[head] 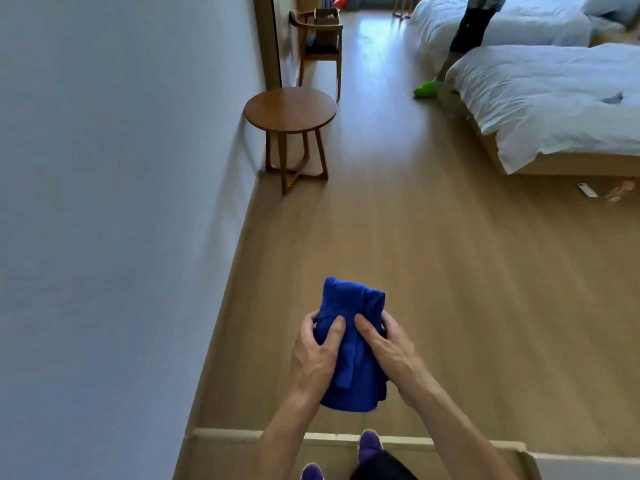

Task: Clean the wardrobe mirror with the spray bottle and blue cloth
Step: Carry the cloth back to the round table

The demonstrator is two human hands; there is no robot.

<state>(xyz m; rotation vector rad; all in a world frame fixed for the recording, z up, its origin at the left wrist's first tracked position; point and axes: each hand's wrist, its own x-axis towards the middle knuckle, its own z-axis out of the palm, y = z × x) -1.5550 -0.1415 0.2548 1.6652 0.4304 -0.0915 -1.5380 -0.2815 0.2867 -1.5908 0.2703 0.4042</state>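
Over the wooden floor (433,271), left hand (317,351) and right hand (389,351) grip the folded blue cloth (349,306), long axis pointing away.

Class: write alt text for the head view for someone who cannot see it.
The left hand and right hand grip a bunched blue cloth over a wooden floor. Ahead stand a round wooden table by the wall and white beds at right.

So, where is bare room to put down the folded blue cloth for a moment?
The top of the round brown wooden table, against the white wall, is bare. So is the light wooden floor between that wall and the white-sheeted bed. It is crowded beside the bed's corner, where small white and pink litter lies.
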